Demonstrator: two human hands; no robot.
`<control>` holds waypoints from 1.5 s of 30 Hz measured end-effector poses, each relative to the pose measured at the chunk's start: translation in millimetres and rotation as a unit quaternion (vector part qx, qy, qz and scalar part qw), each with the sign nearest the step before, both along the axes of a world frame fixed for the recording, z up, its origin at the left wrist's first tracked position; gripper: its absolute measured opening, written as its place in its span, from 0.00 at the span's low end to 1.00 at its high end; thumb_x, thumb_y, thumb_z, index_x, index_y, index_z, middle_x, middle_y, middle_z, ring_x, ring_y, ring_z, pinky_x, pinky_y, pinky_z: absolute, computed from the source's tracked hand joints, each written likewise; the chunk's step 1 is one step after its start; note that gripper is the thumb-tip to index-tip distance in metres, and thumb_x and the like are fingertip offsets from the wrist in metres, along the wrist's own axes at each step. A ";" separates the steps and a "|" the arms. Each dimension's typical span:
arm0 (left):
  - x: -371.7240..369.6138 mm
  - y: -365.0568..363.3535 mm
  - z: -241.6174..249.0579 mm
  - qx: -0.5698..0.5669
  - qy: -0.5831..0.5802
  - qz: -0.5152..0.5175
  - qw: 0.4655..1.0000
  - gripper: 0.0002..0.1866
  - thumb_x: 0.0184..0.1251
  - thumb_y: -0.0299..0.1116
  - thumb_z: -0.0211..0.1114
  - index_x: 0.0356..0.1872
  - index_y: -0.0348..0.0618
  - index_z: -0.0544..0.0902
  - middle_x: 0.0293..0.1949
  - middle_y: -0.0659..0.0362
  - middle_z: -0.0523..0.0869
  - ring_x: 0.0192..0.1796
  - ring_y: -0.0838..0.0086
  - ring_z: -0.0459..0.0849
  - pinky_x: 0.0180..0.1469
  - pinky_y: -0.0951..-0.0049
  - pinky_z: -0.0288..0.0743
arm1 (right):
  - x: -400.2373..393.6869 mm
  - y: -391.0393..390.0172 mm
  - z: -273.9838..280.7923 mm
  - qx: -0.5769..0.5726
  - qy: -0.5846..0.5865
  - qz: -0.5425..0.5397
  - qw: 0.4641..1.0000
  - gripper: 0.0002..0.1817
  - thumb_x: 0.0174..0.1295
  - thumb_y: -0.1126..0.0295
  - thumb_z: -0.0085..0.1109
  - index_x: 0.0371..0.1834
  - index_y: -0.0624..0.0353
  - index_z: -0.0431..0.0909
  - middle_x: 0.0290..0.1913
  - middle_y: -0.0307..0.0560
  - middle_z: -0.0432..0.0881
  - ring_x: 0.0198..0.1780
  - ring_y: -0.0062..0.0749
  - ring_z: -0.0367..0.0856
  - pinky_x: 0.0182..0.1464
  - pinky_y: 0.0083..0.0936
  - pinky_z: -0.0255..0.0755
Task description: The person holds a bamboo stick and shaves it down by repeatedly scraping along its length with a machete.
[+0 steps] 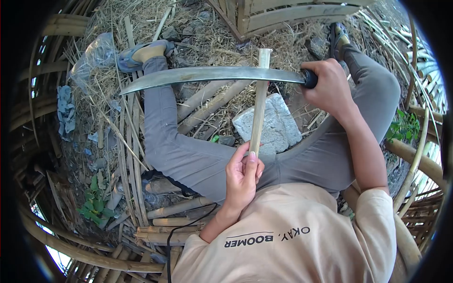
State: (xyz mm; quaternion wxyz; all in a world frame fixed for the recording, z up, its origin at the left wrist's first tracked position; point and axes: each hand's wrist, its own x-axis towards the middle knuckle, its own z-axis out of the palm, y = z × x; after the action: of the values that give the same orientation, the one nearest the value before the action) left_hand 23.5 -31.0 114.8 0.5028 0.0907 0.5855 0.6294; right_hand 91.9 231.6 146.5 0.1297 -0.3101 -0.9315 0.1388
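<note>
Just left of the grey stone (267, 125), the left hand (242, 175) wraps closed around the bamboo strip's (258, 111) lower end, keeping it upright, likely to steady it. Above the stone, the long blade (207, 75) crosses the strip (edge apparently touching); the right hand (329, 86) fists its handle, wrist bent.

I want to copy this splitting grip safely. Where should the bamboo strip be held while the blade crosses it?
Probably at the bamboo strip's lower end, from the left, as the left hand does: the long blade in the right hand crosses near its top.
</note>
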 end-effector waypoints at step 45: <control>-33.6 24.0 -10.7 0.064 -0.230 0.031 0.971 0.13 0.84 0.40 0.43 0.46 0.43 0.73 0.16 0.69 0.62 0.15 0.89 0.54 0.16 0.85 0.48 | -22.3 -37.5 -15.0 -0.143 -0.075 0.133 0.978 0.09 0.38 0.71 0.63 0.26 0.59 0.82 0.21 0.55 0.80 0.30 0.55 0.82 0.36 0.45 0.77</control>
State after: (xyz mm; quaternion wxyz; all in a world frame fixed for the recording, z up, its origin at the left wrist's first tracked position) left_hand -10.1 -7.0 104.1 0.5976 -0.0424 0.4152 0.6846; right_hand 69.6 194.0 131.5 -0.0059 -0.2080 -0.9421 0.2629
